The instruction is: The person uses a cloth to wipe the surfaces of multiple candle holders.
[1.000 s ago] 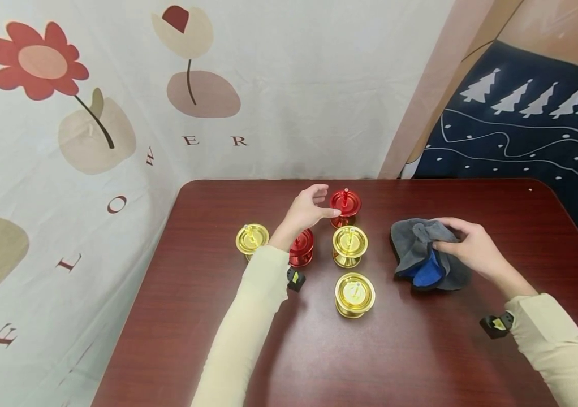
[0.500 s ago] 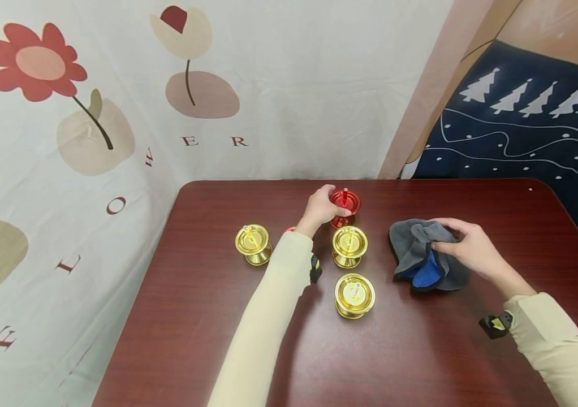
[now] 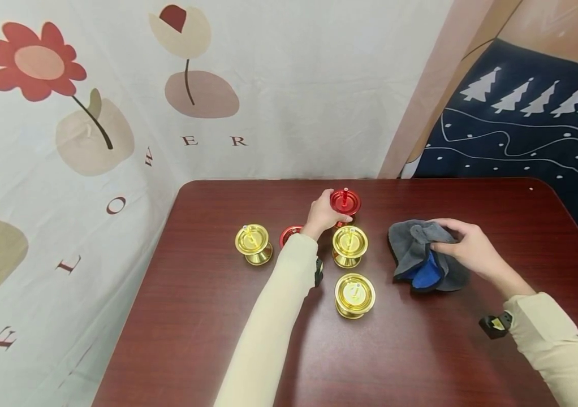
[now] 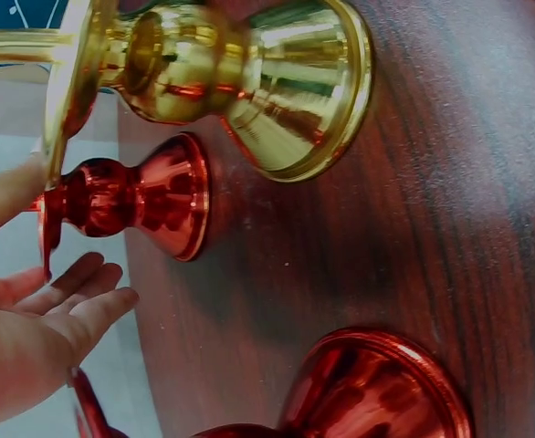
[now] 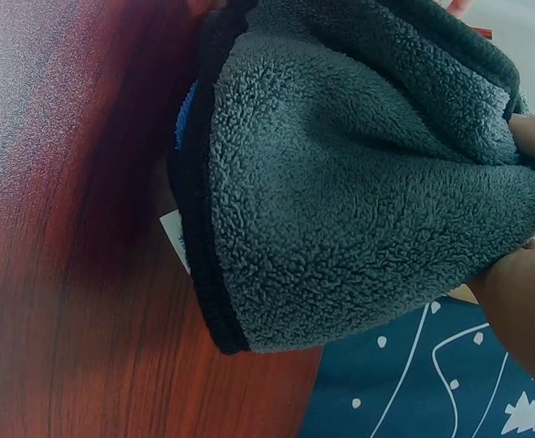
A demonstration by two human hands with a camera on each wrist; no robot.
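Note:
At the back of the table, my left hand (image 3: 323,213) reaches round the left side of a red metal candle holder (image 3: 345,202). In the left wrist view its fingers (image 4: 94,301) are extended beside this upright holder, with a gap to its stem. A second red holder (image 3: 290,233) is partly hidden behind the left forearm. Close by stand three gold holders: one left (image 3: 252,239), one in the middle (image 3: 349,243) and one in front (image 3: 354,295). My right hand (image 3: 472,247) pinches a grey towel (image 3: 411,243) with a blue inner side, bunched over the table.
The dark red wooden table (image 3: 192,328) ends at a white printed curtain (image 3: 289,113) behind and on the left. A navy curtain with trees (image 3: 538,124) hangs at the back right. A small black camera (image 3: 495,326) sits on the right wrist.
My left hand has moved right and slightly forward to the rear red candle holder, its forearm passing over the other red one. The right hand and towel have hardly moved.

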